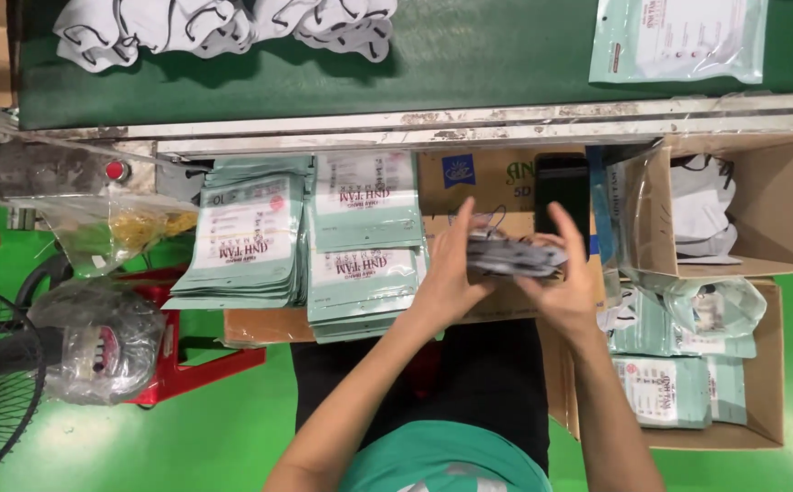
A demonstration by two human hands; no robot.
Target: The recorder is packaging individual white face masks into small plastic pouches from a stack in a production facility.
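Both bare forearms reach forward from the bottom of the view and meet over the brown cardboard sheet (497, 182) that serves as a work surface. The left hand (447, 269) stands on edge with its fingers stretched upward and its palm pressed against the near end of a thin stack of grey fabric face masks (513, 255). The right hand (568, 282) curls around the other end, thumb on top, so the stack is pinched between the two hands just above the cardboard sheet. The stack lies nearly flat with its long axis running left to right, dipping a little toward the right hand. A black phone (562, 187) lies on the cardboard sheet just behind the masks. Left of the sheet sit two piles of pale green printed pouches (360, 237); right of it stand open cardboard boxes (761, 210) holding more masks and pouches. Beyond the sheet runs a dark green conveyor belt (469, 55) carrying loose white masks (223, 25). The floor (232, 428) below is bright green.
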